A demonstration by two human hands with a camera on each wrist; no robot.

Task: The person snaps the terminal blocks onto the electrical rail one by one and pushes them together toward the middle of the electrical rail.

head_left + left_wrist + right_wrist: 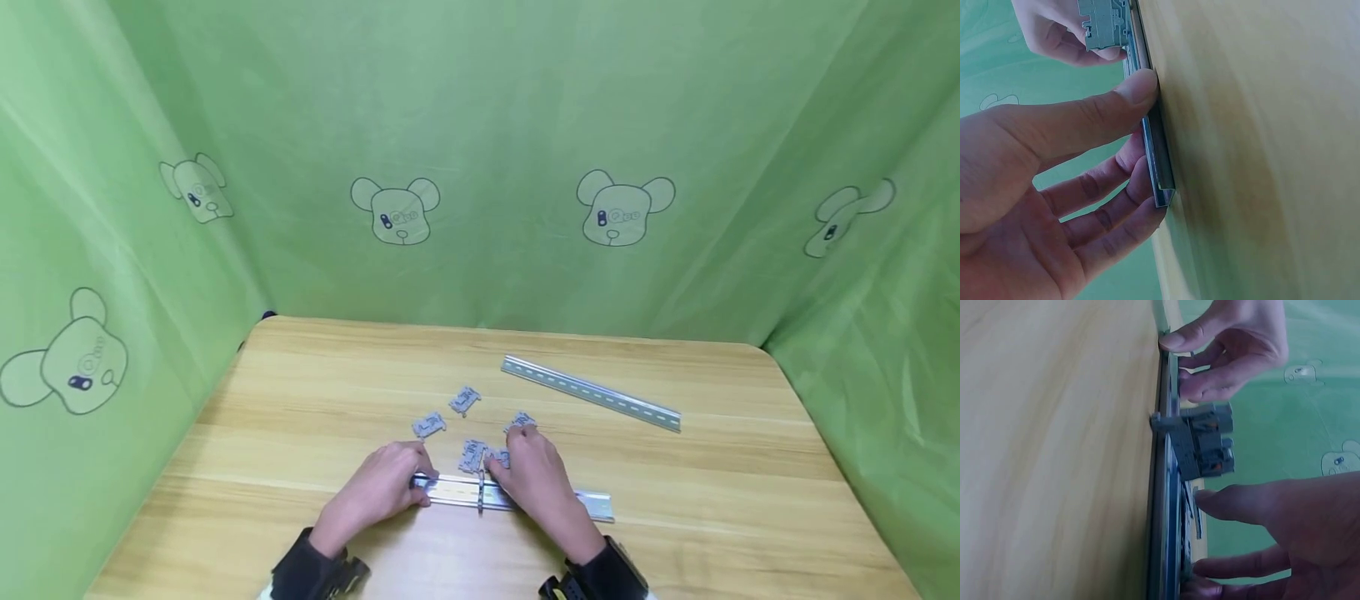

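A slotted metal DIN rail (450,492) lies along the front of the table. Its left end is pinched between the thumb and fingers of my left hand (386,483). One grey terminal block (1194,444) stands across the rail, between the two hands. My right hand (534,471) reaches over the rail, thumb and fingers spread apart among grey terminal blocks lying just behind it. Its thumb is beside one block (500,457), and the fingertips are near another block (520,421). The right fingertips are partly hidden in the right wrist view.
Farther back lie two loose terminal blocks (429,425), and one more terminal block (472,456) lies close behind the rail. A second DIN rail (592,392) rests slantwise at the back right. Green curtain (480,267) surrounds the wooden table (337,358).
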